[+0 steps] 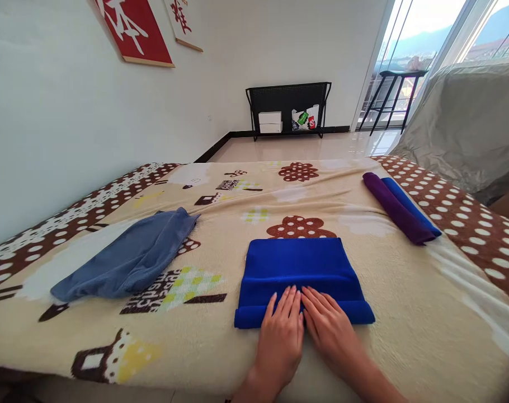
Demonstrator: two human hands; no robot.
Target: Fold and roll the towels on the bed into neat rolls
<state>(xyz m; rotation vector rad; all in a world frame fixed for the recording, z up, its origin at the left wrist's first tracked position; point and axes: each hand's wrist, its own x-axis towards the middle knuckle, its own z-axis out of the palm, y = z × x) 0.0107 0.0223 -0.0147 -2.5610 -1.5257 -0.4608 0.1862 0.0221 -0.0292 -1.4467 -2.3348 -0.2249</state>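
A blue towel [296,257] lies in front of me, its near edge rolled into a thick fold and its far part flat. On the rolled edge rest my left hand [282,330] and my right hand [328,319], side by side near the middle. Both hands are palm down with fingers stretched forward over the roll, not wrapped round it. To the left a loose grey-blue towel [128,254] lies spread and wrinkled. At the right, a rolled purple towel [399,207] sits against a rolled blue towel [411,204].
Everything lies on a cream patterned blanket [405,291] with brown dotted borders, covering a bed. A wall [48,112] runs along the left. Beyond the bed stand a black rack [288,101] and a black stool [392,95]. A sheet-covered piece of furniture [468,117] is at the right.
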